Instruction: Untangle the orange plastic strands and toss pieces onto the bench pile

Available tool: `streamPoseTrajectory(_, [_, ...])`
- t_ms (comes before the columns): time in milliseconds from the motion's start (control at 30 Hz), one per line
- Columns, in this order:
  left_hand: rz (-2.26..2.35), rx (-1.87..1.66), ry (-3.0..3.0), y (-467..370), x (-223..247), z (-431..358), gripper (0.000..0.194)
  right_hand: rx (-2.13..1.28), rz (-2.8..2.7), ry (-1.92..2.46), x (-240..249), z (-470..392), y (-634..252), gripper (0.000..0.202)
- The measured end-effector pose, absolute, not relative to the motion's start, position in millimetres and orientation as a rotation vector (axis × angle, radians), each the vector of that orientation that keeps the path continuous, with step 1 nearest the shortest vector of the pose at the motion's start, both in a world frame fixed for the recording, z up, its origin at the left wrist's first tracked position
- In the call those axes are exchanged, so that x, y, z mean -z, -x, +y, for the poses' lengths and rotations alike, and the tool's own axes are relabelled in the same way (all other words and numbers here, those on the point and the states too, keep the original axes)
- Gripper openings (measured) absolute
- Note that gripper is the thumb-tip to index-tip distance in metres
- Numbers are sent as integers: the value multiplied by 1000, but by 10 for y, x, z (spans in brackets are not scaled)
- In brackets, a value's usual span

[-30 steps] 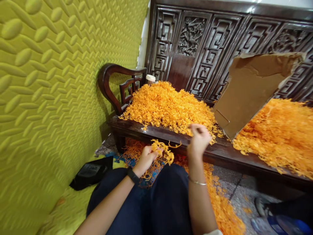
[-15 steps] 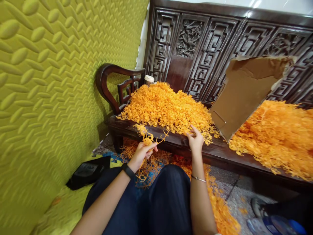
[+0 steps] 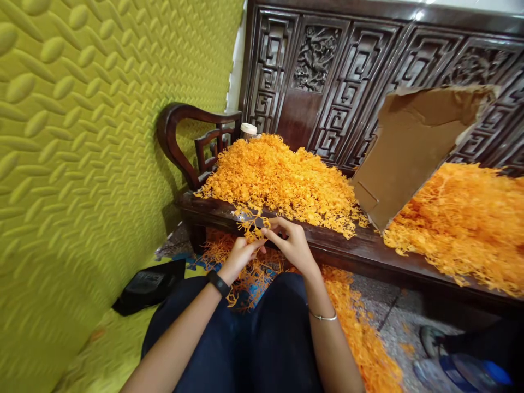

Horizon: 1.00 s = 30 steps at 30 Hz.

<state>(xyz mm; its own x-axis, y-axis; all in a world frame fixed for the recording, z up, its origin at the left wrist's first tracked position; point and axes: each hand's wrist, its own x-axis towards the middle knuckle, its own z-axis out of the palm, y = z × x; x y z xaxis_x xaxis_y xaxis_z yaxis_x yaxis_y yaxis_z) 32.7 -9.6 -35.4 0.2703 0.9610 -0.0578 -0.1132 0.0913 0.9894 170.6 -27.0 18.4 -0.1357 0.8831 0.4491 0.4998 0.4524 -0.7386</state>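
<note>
Between my hands is a branched orange plastic-looking sprig (image 3: 250, 222), held above my knees at the bench's front edge. My left hand (image 3: 241, 256) is closed on its lower end. Thumb and fingers of my right hand (image 3: 289, 240) pinch at the sprig's right side, close to the left fingertips. Just beyond them, a heap of small orange pieces (image 3: 282, 177) covers the left part of the dark wooden bench (image 3: 347, 254). Exactly where the right fingertips grip is partly hidden.
A cardboard sheet (image 3: 413, 147) stands between that heap and another orange pile (image 3: 470, 229). Orange branched pieces (image 3: 360, 333) lie on the floor. Also around are a white-lidded jar (image 3: 248, 130), a black bag (image 3: 149, 286), a large bottle (image 3: 462, 374), and a person's shoe (image 3: 429, 341).
My right hand has come left from the edge of the heap to the sprig and now pinches it. The left hand stays nearly in place, still holding the sprig.
</note>
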Motion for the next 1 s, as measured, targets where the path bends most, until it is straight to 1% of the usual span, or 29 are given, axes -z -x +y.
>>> streamPoseTrajectory(167, [939,-965,-1239,-317,404,-113,38,-504,-1655,1094,-165,-223,-1660,25])
streamPoseTrajectory(267, [923,-937,-1272,-322,443,-110,39,-518,-1668,1073,-155,-216,-1636,34])
streamPoseTrajectory(300, [919,-931,-1282,-325,450,-109,38,-517,-1662,1070,-149,-214,-1628,34])
streamPoseTrajectory(400, [918,-920,-1310,-325,439,-113,39,-587,-1536,1048,-130,-203,-1611,24])
streamPoseTrajectory(533, [926,-910,-1352,-313,399,-129,40,-709,-1257,971,-146,-192,-1614,27])
streamPoseTrajectory(733, [896,-830,-1476,-306,402,-171,41,-831,-1184,949,-231,-238,-1769,21])
streamPoseTrajectory(833, [884,-829,-1538,-315,395,-204,40,-745,-1145,1001,-258,-278,-1864,17])
streamPoseTrajectory(1000, [879,-859,-1556,-321,343,-232,43,-431,-1042,1017,-309,-302,-1844,16])
